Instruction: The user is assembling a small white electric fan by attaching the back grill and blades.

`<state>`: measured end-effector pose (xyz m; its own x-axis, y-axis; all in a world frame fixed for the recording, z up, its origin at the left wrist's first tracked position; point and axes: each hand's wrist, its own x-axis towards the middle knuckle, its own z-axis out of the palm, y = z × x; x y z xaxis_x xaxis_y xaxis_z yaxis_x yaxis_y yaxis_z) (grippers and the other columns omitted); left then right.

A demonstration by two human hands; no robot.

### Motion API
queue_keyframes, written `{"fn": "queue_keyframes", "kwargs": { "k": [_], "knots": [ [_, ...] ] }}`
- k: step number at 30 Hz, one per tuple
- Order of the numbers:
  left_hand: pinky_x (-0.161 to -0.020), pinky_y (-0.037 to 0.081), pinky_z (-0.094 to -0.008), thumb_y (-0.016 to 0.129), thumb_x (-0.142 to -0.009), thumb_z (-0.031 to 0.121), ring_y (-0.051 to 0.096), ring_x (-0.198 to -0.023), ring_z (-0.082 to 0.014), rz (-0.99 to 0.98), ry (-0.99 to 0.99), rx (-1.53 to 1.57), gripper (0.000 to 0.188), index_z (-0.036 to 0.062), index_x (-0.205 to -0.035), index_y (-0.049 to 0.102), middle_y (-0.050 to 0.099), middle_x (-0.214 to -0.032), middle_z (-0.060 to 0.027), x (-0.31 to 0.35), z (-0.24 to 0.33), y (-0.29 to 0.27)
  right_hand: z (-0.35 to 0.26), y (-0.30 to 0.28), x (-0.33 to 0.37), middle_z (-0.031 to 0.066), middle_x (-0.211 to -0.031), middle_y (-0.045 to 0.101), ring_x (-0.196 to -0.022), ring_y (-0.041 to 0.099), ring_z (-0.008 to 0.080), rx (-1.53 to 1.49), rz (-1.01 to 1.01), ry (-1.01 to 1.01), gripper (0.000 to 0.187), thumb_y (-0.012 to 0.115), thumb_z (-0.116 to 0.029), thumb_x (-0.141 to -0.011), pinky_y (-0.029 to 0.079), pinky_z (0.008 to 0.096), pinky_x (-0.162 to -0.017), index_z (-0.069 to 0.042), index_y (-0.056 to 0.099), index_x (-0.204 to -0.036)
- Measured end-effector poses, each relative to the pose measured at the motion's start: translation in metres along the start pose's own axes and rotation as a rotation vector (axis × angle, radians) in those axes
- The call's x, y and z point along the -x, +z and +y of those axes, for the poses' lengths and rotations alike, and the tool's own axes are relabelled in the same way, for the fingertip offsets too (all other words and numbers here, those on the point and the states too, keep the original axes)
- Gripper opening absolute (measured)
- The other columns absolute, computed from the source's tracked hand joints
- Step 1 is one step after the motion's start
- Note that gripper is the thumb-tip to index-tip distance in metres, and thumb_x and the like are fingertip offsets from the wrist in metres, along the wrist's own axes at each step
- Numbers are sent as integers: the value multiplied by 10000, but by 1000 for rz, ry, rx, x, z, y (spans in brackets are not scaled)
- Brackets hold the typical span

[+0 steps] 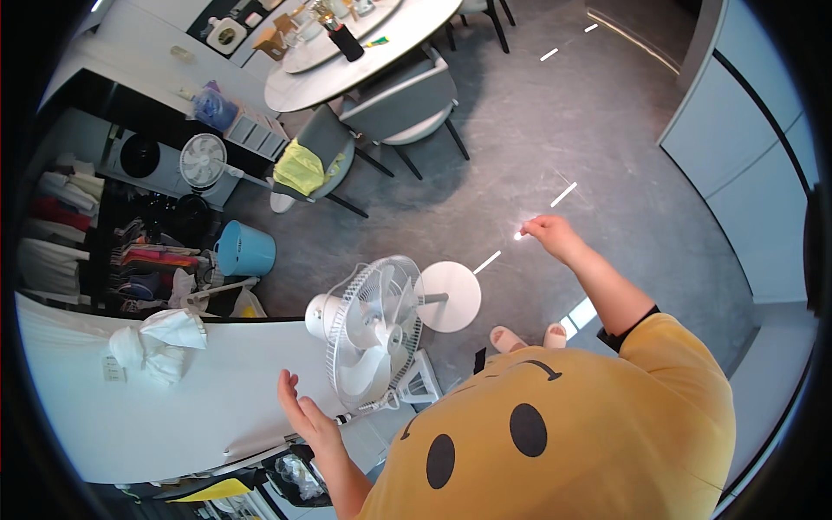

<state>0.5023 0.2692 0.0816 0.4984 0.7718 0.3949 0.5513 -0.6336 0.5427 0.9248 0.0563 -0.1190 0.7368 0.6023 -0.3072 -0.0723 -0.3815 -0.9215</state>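
A white standing fan [374,334] with a wire cage and pale blades is in front of me, to the left of my body. Its round white base [464,299] rests on the grey floor. My left hand [309,418] is raised just left of the fan cage, fingers stretched out and nothing in it. Out over the floor to the right, my right hand [552,236] has its fingers curled together. Whether they hold anything small is hidden, and a bright light spot shows beside the fingertips. Neither hand touches the fan.
Grey chairs [403,108], one with a yellow cloth [299,168], stand by an oval table [390,54]. A second fan [204,161], a blue bucket [246,249] and hanging clothes [56,217] are at left. White cabinets [737,130] line the right. A tied white curtain [165,342] hangs lower left.
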Motion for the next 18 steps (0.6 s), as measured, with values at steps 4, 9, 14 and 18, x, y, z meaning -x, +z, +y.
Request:
{"fn": "queue_keyframes", "kwargs": {
  "k": [4, 9, 14, 18],
  "knots": [
    [-969, 344, -380, 315, -964, 247, 513, -1072, -244, 62, -40, 32, 459, -3, -1347, 364, 434, -1313, -172, -4, -15, 1, -59, 34, -53, 97, -951, 665, -903, 599, 187, -7, -107, -65, 249, 582, -229, -861, 461, 307, -818, -42, 661, -1005],
    [-904, 395, -353, 295, -937, 150, 542, -965, -231, 241, -245, 142, 440, -25, -1335, 360, 437, -1300, -177, -17, -21, 14, -107, 40, -137, 40, -961, 626, -869, 562, 146, 13, -204, -150, 247, 603, -201, -863, 468, 289, -751, -69, 627, -1070],
    [-857, 415, -337, 321, -964, 226, 563, -931, -224, 383, -460, 129, 447, -5, -1344, 372, 446, -1301, -174, -21, -44, 17, -129, 26, -264, 133, -1054, 644, -962, 615, 234, 141, 24, -269, 348, 633, -190, -824, 486, 346, -815, -13, 588, -1120],
    [-849, 400, -323, 326, -949, 398, 571, -881, -207, 613, -740, 52, 517, 60, -1332, 402, 479, -1272, -134, -29, -41, 34, -159, -21, -398, 178, -1074, 624, -995, 604, 303, 399, 195, -347, 418, 642, -209, -795, 480, 375, -852, -52, 555, -1172]
  ]
}}
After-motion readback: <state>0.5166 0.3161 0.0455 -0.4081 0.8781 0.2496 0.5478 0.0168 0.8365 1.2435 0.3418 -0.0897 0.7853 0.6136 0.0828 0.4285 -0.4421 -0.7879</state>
